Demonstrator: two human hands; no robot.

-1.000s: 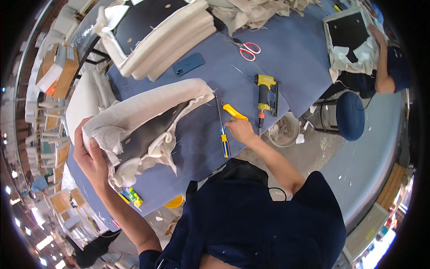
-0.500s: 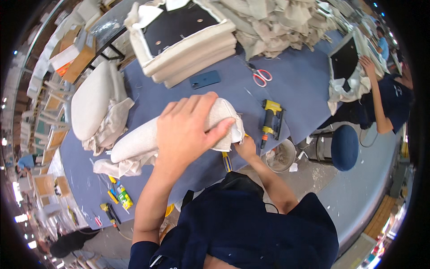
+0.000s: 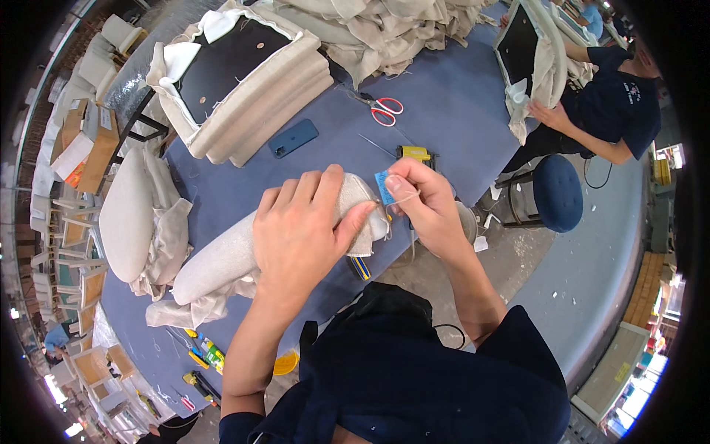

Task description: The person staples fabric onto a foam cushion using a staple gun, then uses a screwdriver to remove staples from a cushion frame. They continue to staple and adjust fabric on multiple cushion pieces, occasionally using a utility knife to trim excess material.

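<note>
A beige upholstered cushion (image 3: 216,255) lies tilted across the table in front of me, loose cloth hanging beneath it. My left hand (image 3: 297,226) grips it over the top, thumb near its right end. At that end, my right hand (image 3: 429,206) pinches a small blue tag (image 3: 384,188) between thumb and fingertips. A pale thread trails from the pinch. Whether the tag is attached to the cushion I cannot tell. Just below the cushion's right end, a blue-and-yellow handle (image 3: 359,268) shows at the table edge. Behind my right hand sits a partly hidden yellow staple gun (image 3: 416,154).
Stacked beige cushions (image 3: 277,96), a phone (image 3: 293,138) and red-handled scissors (image 3: 385,111) lie beyond. More cushions (image 3: 133,214) stand left, and a cloth heap (image 3: 384,33) lies at the back. A co-worker (image 3: 617,96) handles a cushion at right, near a blue stool (image 3: 558,194).
My right hand has come up from beside the cushion's end and now holds the blue tag in view. My left hand stays on the cushion. The view has shifted; the co-worker's hand has moved lower.
</note>
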